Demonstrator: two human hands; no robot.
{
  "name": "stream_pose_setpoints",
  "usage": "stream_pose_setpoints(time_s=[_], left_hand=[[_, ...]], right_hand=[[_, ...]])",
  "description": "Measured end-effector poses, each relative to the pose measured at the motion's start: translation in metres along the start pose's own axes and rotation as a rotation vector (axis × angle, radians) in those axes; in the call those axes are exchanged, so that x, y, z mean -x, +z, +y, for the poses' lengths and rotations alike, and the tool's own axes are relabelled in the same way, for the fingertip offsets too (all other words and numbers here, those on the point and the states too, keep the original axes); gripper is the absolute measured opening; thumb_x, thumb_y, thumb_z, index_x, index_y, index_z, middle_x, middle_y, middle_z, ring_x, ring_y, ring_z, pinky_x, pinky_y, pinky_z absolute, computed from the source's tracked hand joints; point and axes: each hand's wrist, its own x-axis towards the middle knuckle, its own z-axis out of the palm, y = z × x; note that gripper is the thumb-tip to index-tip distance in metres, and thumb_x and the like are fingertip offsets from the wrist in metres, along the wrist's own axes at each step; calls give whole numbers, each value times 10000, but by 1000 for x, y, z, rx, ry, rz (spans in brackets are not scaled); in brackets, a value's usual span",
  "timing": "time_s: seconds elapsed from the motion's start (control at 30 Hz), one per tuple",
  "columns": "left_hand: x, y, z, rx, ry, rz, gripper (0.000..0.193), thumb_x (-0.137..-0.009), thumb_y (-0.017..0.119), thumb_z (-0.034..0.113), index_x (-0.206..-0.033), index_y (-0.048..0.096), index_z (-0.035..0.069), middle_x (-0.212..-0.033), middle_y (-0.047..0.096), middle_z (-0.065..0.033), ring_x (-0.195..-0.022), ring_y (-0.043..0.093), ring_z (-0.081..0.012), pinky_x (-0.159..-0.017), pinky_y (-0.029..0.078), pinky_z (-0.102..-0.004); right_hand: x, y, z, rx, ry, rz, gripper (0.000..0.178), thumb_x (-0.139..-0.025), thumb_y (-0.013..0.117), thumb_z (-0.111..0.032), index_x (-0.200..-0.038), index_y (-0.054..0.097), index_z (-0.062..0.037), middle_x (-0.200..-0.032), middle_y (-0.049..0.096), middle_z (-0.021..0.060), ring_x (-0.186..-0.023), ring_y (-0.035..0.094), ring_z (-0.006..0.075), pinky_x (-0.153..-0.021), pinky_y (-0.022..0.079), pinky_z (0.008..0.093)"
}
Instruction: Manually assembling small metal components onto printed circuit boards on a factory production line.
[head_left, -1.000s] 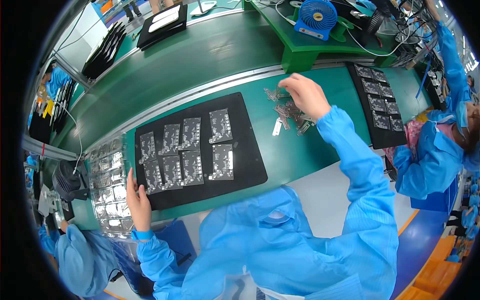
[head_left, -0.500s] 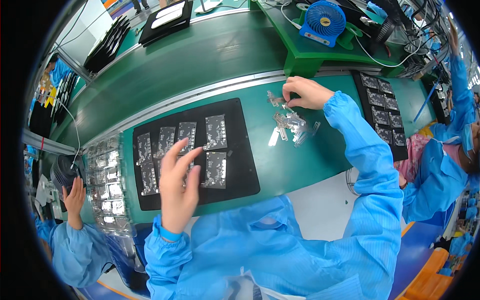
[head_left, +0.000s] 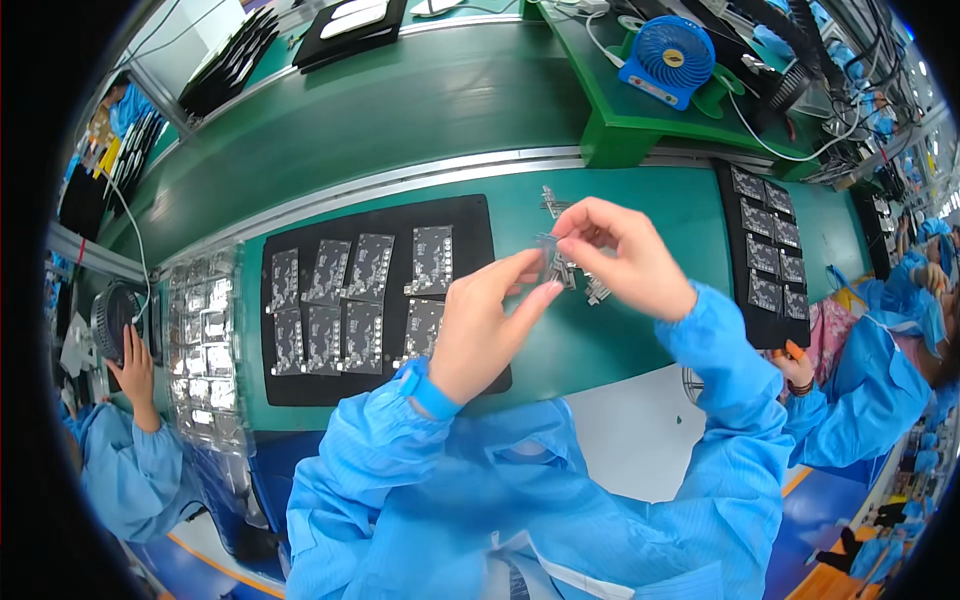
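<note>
My left hand (head_left: 488,325) and my right hand (head_left: 632,258) meet above the green bench, right of the black mat. My right thumb and forefinger pinch a small thin clear-and-silver strip (head_left: 547,257). The left thumb and forefinger close on its near side; fingers partly hide it. Below and behind my hands lie more such strips (head_left: 552,203) in a loose pile, partly covered by the right hand. On the black mat (head_left: 468,215), several dark circuit boards (head_left: 371,266) lie in two rows. My left wrist, wearing a blue band, covers part of the board nearest it.
At the left stands a clear tray (head_left: 205,345) with shiny parts, beside a co-worker's hand (head_left: 137,368) on a dark fan. Another black mat (head_left: 733,262) with boards lies right, near another person's hand (head_left: 797,368). A blue fan (head_left: 672,58) stands on the raised green shelf.
My left hand has moved right, from above the boards to my right hand. The right hand has lifted a strip from the pile and come nearer. The view has shifted slightly.
</note>
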Motion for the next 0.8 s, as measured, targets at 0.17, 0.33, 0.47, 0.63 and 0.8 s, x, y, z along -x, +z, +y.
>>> stream_pose_setpoints(time_s=[0.17,0.33,0.47,0.63,0.8], left_hand=[[2,-5,5,40,-122,98,244,-924,659,53,-1127,662,-82,-920,743,-143,-857,730,-165,-768,581,-272],[5,-17,-2,330,-276,54,192,-982,567,74,-1108,646,-47,-897,746,-144,-819,726,-161,-712,574,-276],[9,-22,1,261,-264,73,150,-985,555,69,-1059,606,-50,-883,744,-147,-814,729,-168,-708,572,-278],[11,-27,0,152,-208,61,109,-983,551,65,-979,556,-44,-842,741,-136,-770,725,-170,-658,558,-277],[10,-34,-1,203,-243,16,100,-980,538,55,-973,555,-43,-786,723,-120,-703,701,-146,-612,538,-261]], right_hand=[[7,27,-16,80,-162,173,105,-867,663,-26,-968,647,-3,-857,639,82,-759,668,186,-664,528,313],[6,30,-28,220,-182,151,107,-850,664,-14,-957,660,-13,-845,636,97,-743,666,202,-642,517,329],[3,35,-30,170,-124,154,111,-850,663,-24,-960,675,-15,-830,633,96,-717,660,204,-631,512,334],[2,35,-31,177,-71,107,121,-853,666,-40,-970,682,-10,-824,628,107,-706,654,210,-632,512,335],[1,36,-32,252,-84,29,117,-856,670,-31,-969,683,-6,-830,608,117,-699,637,237,-624,504,345]])
